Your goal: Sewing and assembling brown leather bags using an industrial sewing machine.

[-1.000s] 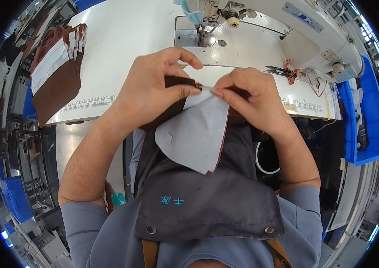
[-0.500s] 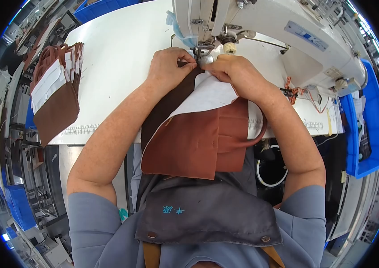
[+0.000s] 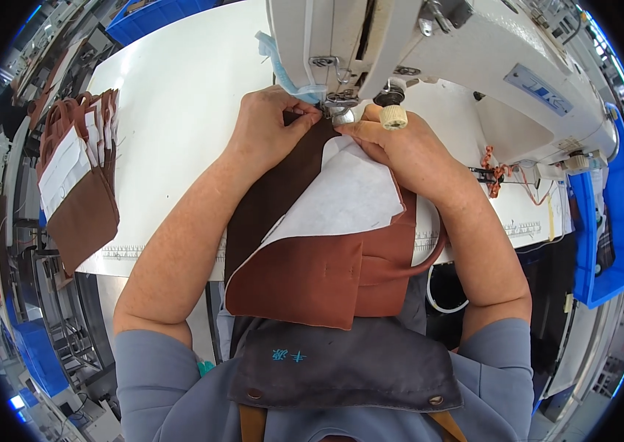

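Under the needle area of a white sewing machine (image 3: pixel 466 44) lies the far end of a brown leather-like bag panel (image 3: pixel 282 191). My left hand (image 3: pixel 266 125) pinches its dark edge just left of the presser foot. My right hand (image 3: pixel 400 144) is closed on the folded material on the other side, thumb and fingers close to the foot. A white backing sheet (image 3: pixel 348 188) shows where the piece folds over. The reddish-brown outer side (image 3: pixel 297 283), with a curved handle (image 3: pixel 438 239), hangs over the table's front edge toward my apron (image 3: pixel 348 368).
Several stacked brown bag pieces (image 3: pixel 87 214) with handles overhang the white table (image 3: pixel 172 96) at the left. A blue bin (image 3: pixel 606 272) stands beyond the table's right end. Orange thread (image 3: pixel 490 173) lies by the machine base, and a ruler strip runs along the front edge.
The view has shifted, so the machine looks larger and the bag piece sits lower. More of the white backing shows. Both hands keep their hold near the presser foot.
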Tool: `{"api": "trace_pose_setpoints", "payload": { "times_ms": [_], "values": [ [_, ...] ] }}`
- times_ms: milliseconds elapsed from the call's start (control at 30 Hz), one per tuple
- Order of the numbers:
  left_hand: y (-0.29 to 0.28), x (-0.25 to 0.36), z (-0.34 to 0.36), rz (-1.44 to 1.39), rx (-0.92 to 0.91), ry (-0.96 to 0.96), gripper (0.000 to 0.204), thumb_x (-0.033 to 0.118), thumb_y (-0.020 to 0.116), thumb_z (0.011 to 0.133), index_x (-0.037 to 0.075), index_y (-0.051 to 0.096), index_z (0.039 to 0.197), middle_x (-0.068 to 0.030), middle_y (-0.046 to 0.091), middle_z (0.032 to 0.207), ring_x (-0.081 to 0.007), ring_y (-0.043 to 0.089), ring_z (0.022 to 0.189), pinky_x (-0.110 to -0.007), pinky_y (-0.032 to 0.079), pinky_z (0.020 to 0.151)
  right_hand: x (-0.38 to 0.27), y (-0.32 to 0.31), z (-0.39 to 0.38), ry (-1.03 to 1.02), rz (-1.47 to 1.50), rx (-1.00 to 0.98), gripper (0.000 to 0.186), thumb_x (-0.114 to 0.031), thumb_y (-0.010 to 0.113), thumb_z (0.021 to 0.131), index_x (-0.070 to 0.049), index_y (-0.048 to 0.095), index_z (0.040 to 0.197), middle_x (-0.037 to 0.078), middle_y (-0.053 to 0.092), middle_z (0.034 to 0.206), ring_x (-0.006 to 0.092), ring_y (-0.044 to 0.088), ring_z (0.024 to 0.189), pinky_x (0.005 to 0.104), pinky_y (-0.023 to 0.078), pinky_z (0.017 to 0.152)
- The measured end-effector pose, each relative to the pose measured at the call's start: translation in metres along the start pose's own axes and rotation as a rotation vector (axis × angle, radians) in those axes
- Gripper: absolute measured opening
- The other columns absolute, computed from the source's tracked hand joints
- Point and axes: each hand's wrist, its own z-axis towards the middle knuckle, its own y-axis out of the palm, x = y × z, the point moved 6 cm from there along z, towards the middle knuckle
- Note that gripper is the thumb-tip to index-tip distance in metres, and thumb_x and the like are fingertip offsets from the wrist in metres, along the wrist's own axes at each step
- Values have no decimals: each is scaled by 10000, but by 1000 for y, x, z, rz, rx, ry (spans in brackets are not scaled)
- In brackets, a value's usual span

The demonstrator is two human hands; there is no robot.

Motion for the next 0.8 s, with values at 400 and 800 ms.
{"api": "trace_pose_setpoints", "payload": {
  "times_ms": [400, 800],
  "values": [
    [0, -5, 3, 26, 22, 64, 243, 169, 808, 849, -27, 767, 986, -127, 776, 891, -188, 739, 816, -321, 565, 767, 4, 2, 2, 1, -23, 23, 203, -147, 622, 940, -128, 737, 1107, 162, 682, 923, 351, 681, 854, 448, 553, 733],
    [1, -13, 9, 20, 58, 72, 180, 84, 785, 812, -24, 744, 950, -169, 715, 895, -313, 697, 795, -377, 554, 733, 4, 2, 5, 12, -2, 29, 167, -169, 628, 963, -131, 759, 1060, 149, 700, 911, 338, 689, 840, 443, 563, 725]
  ]
}}
